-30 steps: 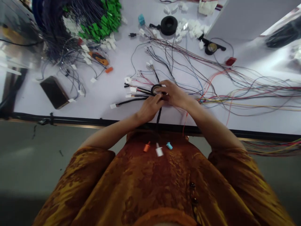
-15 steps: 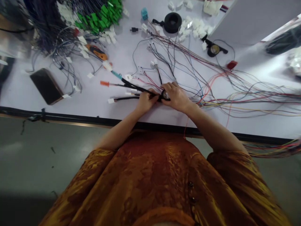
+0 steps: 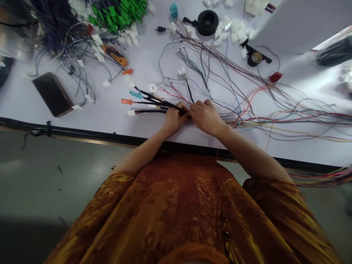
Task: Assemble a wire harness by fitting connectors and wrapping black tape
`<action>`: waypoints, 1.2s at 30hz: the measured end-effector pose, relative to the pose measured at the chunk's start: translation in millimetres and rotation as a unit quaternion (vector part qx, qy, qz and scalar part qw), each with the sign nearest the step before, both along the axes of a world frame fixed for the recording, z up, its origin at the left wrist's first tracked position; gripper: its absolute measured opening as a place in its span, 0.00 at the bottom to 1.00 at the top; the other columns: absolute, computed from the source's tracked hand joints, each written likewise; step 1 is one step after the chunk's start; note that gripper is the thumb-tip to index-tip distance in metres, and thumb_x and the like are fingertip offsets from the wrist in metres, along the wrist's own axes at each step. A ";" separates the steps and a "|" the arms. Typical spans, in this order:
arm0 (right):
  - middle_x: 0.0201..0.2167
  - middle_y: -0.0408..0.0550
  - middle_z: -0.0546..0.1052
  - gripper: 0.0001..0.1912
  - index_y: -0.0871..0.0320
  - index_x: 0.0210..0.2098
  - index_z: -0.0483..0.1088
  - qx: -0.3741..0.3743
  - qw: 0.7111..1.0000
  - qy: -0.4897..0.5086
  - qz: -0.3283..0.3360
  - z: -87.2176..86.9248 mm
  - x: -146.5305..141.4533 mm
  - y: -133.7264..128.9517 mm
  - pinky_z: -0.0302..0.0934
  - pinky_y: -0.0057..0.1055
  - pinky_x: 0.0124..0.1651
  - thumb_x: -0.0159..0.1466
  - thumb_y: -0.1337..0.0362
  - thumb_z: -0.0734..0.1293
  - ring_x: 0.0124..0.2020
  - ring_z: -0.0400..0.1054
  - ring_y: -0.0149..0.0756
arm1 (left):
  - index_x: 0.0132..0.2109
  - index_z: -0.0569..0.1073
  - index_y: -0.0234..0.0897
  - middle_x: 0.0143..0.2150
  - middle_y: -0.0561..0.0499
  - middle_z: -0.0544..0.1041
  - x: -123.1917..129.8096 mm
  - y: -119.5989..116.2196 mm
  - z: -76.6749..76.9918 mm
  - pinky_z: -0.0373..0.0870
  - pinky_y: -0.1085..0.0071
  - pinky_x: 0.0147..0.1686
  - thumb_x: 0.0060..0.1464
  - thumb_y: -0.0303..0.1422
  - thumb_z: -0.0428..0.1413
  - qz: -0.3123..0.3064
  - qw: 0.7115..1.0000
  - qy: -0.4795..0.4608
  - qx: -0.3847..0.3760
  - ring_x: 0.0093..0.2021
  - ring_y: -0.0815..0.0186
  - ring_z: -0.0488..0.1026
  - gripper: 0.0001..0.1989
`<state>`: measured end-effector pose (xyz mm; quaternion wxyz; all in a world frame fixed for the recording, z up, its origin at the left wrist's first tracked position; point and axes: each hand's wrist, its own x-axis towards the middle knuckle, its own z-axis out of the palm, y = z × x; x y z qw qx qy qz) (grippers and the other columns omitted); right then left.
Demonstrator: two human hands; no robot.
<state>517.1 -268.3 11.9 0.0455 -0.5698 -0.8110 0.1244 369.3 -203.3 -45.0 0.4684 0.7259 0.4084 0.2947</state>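
Observation:
My left hand (image 3: 175, 119) is closed on a wire harness (image 3: 169, 105) whose branches are wrapped in black tape. The branches fan out to the left, ending in an orange connector (image 3: 126, 101), a teal connector (image 3: 135, 95) and a white connector (image 3: 131, 113). My right hand (image 3: 205, 116) is closed against the harness, touching the left fingertips. Its fingers curl over the roll of black tape, which is hidden under them. Loose coloured wires (image 3: 247, 120) run out to the right from beneath this hand.
A phone (image 3: 52, 94) lies at the left, near an orange-handled cutter (image 3: 114, 55). Green connectors (image 3: 121, 14) and white connectors (image 3: 233, 29) are heaped at the back. Between them sits another black tape roll (image 3: 208, 22). A grey panel (image 3: 297, 27) stands back right.
The tape roll showed in my right hand's fingers before; now the hand has turned over it. The branch ends have spread apart, and the view has shifted slightly.

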 end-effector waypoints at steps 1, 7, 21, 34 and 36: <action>0.42 0.56 0.77 0.15 0.58 0.40 0.76 0.005 0.999 0.013 0.040 3.2 -12.1 -9.0 0.59 0.47 0.50 0.69 0.71 0.57 0.47 0.66 0.49 | 0.30 0.69 0.39 0.26 0.54 0.73 0.9 0.4 -1.2 0.64 0.71 0.31 0.53 0.29 0.60 0.013 1.000 0.011 0.012 0.28 0.68 0.69 0.07; 0.42 0.55 0.77 0.13 0.58 0.39 0.75 -0.038 0.995 0.055 0.078 -3.4 -45.6 -59.7 0.62 0.42 0.48 0.72 0.61 0.60 0.44 0.69 0.46 | 0.34 0.66 0.39 0.27 0.55 0.73 -4.4 7.1 -1.0 0.68 0.74 0.25 0.55 0.30 0.60 -0.004 0.991 -0.065 -0.119 0.23 0.69 0.74 0.08; 0.40 0.50 0.77 0.09 0.57 0.38 0.74 0.016 0.961 0.149 -0.233 -30.5 -6.8 10.6 0.55 0.33 0.34 0.68 0.58 0.66 0.37 0.70 0.40 | 0.33 0.73 0.37 0.18 0.59 0.64 -35.6 24.4 30.6 0.58 0.76 0.18 0.62 0.44 0.59 0.052 0.972 -0.192 -0.122 0.16 0.75 0.61 0.15; 0.44 0.51 0.78 0.14 0.56 0.40 0.76 -0.020 0.969 0.064 -0.236 -26.6 -16.3 6.2 0.51 0.34 0.32 0.73 0.61 0.59 0.39 0.71 0.39 | 0.24 0.62 0.38 0.13 0.61 0.60 -24.8 48.3 28.7 0.50 0.77 0.14 0.56 0.44 0.64 0.126 0.956 -0.210 -0.161 0.13 0.78 0.56 0.24; 0.43 0.51 0.78 0.14 0.56 0.39 0.76 -0.018 0.969 0.064 -0.238 -27.5 -16.1 5.7 0.51 0.34 0.32 0.73 0.61 0.60 0.38 0.71 0.40 | 0.25 0.63 0.38 0.14 0.62 0.58 -36.3 55.1 33.1 0.49 0.76 0.14 0.59 0.43 0.62 0.148 0.951 -0.230 -0.144 0.13 0.78 0.54 0.22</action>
